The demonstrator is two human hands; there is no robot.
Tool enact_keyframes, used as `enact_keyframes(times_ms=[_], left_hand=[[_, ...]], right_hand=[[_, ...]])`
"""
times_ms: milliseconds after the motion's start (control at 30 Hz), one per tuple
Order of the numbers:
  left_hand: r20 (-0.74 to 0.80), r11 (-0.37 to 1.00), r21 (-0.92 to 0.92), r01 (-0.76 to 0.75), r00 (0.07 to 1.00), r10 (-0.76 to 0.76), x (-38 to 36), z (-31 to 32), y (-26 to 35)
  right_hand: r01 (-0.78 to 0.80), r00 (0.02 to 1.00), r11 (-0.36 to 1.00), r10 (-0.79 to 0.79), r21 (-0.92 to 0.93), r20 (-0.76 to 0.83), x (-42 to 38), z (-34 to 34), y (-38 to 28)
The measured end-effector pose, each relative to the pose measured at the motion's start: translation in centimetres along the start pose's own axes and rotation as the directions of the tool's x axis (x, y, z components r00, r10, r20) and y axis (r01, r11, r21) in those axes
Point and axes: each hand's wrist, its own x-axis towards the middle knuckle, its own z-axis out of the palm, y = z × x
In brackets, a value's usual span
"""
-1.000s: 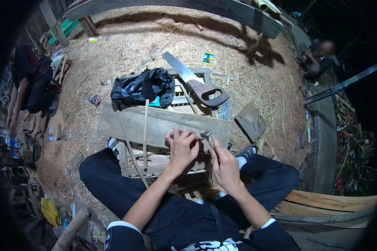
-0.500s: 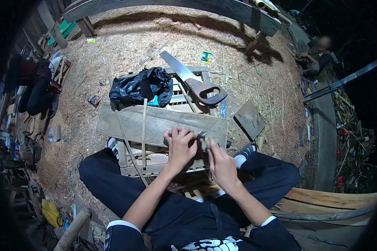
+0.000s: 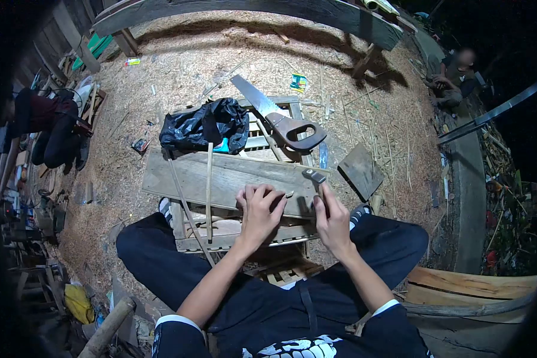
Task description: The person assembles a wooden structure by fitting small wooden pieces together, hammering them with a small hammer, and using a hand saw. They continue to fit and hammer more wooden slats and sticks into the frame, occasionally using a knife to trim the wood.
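Observation:
A wide wooden board lies across a slatted wooden crate between my legs. My left hand presses on the board near its front edge, with its fingers closed around a small light piece that shows beside the fingertips. To the right, my right hand grips a hammer by its handle; the hammer head is raised over the board's right end. A thin wooden stick and a longer strip lie across the board's left part.
Behind the board are a handsaw and a black plastic bag. A square wooden piece lies at the right. One person sits at the upper right, another at the left. A long beam spans the top.
My right hand has moved right, away from my left hand, and the hammer is now clear of the small piece. My left hand remains at nearly the same spot on the board.

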Motion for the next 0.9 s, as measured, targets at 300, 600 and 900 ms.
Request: enact_keyframes(times_ms=[300, 600, 900], left_hand=[[0.092, 0.999, 0.033, -0.006, 0.996, 0.003, 0.8, -0.7, 0.4], [0.081, 0.943, 0.247, -0.222, 0.975, 0.208, 0.6, 0.2, -0.3], [0.013, 1.000, 0.028, -0.012, 1.000, 0.012, 1.1, -1.0, 0.2]], right_hand=[[0.025, 0.999, 0.995, -0.021, 0.094, -0.049, 1.6, 0.3, 0.2], [-0.054, 0.998, 0.995, 0.052, 0.079, 0.033, 2.0, 1.3, 0.3], [-0.107, 0.994, 0.982, 0.105, 0.157, 0.024, 2.1, 2.0, 0.6]])
